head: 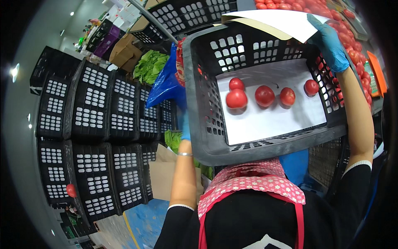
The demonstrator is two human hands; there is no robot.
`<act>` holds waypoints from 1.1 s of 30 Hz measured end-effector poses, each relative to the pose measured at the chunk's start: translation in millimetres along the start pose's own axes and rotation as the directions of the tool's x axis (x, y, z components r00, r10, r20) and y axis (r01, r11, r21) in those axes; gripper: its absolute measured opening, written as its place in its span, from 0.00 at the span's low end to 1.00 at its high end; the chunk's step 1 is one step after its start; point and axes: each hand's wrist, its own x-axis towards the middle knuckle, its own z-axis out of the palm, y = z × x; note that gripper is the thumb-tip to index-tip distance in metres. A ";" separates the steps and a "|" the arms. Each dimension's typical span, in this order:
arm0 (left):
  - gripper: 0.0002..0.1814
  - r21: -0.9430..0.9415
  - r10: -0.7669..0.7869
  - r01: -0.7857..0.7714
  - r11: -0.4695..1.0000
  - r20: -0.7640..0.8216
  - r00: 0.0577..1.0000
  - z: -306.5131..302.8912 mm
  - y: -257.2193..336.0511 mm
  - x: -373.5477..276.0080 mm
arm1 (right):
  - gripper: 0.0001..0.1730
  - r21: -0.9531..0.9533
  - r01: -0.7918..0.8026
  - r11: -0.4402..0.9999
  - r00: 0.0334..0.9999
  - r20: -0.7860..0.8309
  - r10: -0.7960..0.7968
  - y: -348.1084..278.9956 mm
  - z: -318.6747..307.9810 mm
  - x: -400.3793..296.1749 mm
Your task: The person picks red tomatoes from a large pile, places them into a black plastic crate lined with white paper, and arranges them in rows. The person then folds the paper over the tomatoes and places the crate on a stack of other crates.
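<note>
A black plastic crate (267, 146) is held up before my chest, tilted so that I see inside. White paper (255, 127) lines its bottom, with several red tomatoes (264, 96) lying on it. My right hand (331, 46), in a blue glove, grips the crate's far right corner and pins a white sheet (279, 20) there. A pale yellow sheet (264, 27) shows beneath that one along the far rim. My left hand (185, 126), also gloved in blue, is against the outside of the left wall; its fingers are mostly hidden and blurred.
Stacked black crates (90, 102) stand at the left; one tomato (71, 190) rests on a crate edge. Leafy greens (151, 66) and a blue plastic bag (164, 81) are beyond my left hand. A tomato heap (354, 46) lies at the far right, near an orange-framed object (377, 74).
</note>
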 end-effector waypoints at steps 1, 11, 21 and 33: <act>0.21 0.144 -0.014 0.011 0.990 0.019 1.000 18.7 -4.9 -2.9 | 0.25 -0.036 0.018 0.999 1.000 -0.023 -0.019 -3.9 -0.5 -2.4; 0.30 -0.467 -0.185 -0.075 0.881 -0.486 0.854 -10.4 20.9 -2.8 | 0.23 -0.073 -0.007 0.997 1.000 0.013 0.008 -9.3 -0.8 -10.8; 0.31 0.059 0.548 -0.549 0.834 -0.203 0.811 -22.2 144.6 -29.4 | 0.22 -0.615 0.529 0.585 0.848 0.356 -0.393 9.2 -34.1 0.4; 0.14 -0.178 -0.066 0.024 0.984 -0.237 0.969 -10.0 6.9 -108.6 | 0.27 -0.464 0.383 0.799 0.914 0.313 -0.257 4.5 -34.6 1.3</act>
